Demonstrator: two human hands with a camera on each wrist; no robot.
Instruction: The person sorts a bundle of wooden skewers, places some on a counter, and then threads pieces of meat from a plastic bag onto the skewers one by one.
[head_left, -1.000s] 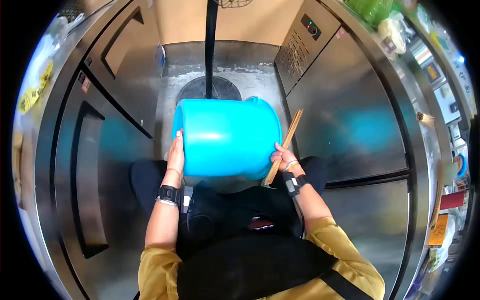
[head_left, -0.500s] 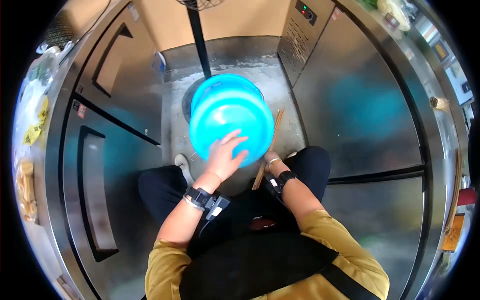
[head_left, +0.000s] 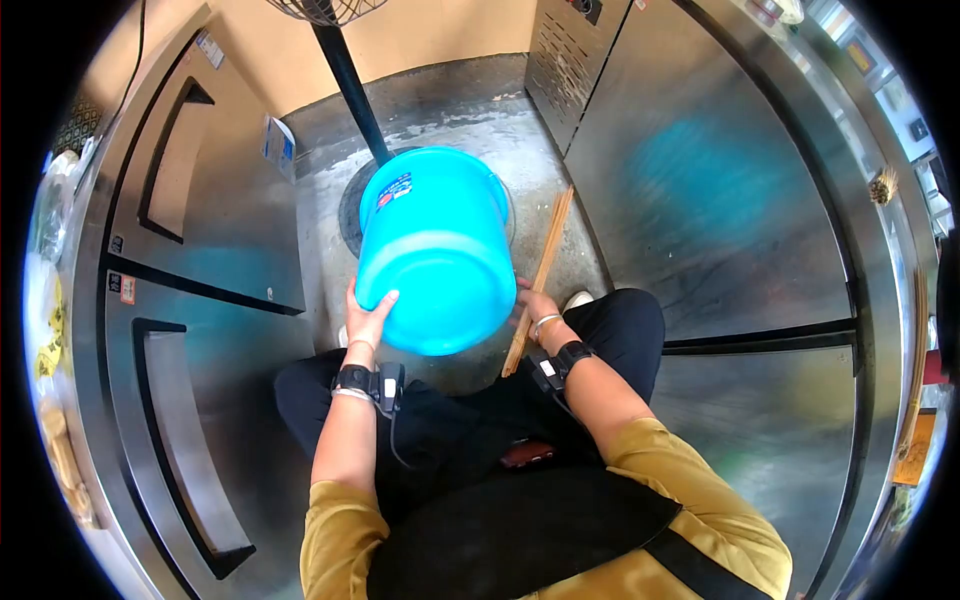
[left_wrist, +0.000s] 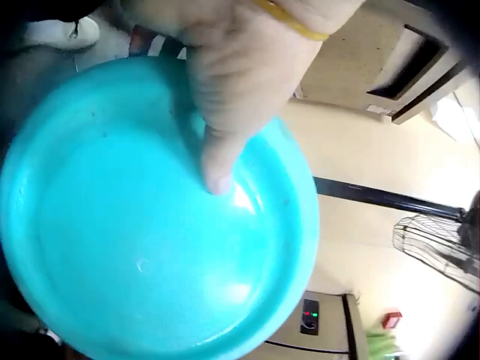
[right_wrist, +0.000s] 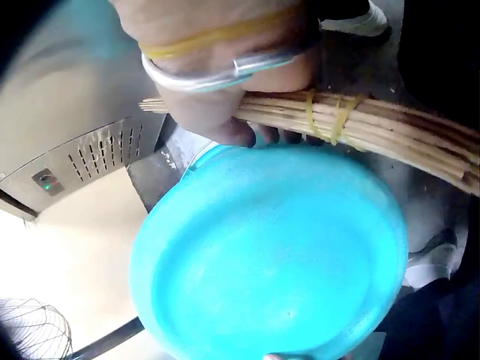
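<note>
A blue plastic bucket (head_left: 436, 255) is tipped with its round bottom (left_wrist: 142, 217) toward me and its mouth away, hidden. My left hand (head_left: 368, 316) grips its lower left edge, the thumb pressed on the bottom and the fingers along the side. At the bucket's right side, my right hand (head_left: 538, 303) holds a bundle of thin bamboo sticks (head_left: 556, 228), its fingertips right at the bucket wall. Yellow rubber bands (right_wrist: 328, 120) bind the sticks in the right wrist view.
Steel cabinets flank me, a handled one (head_left: 190, 400) at left and another (head_left: 710, 200) at right. Beyond the bucket, a fan's black pole (head_left: 350, 95) rises from a round base (head_left: 352, 205) on the grey floor. My knees (head_left: 630, 330) spread on both sides.
The bucket has turned from lying sideways to bottom toward me. My left hand left its rim, crossed over the bottom, then took hold at lower left. The right hand kept the sticks.
</note>
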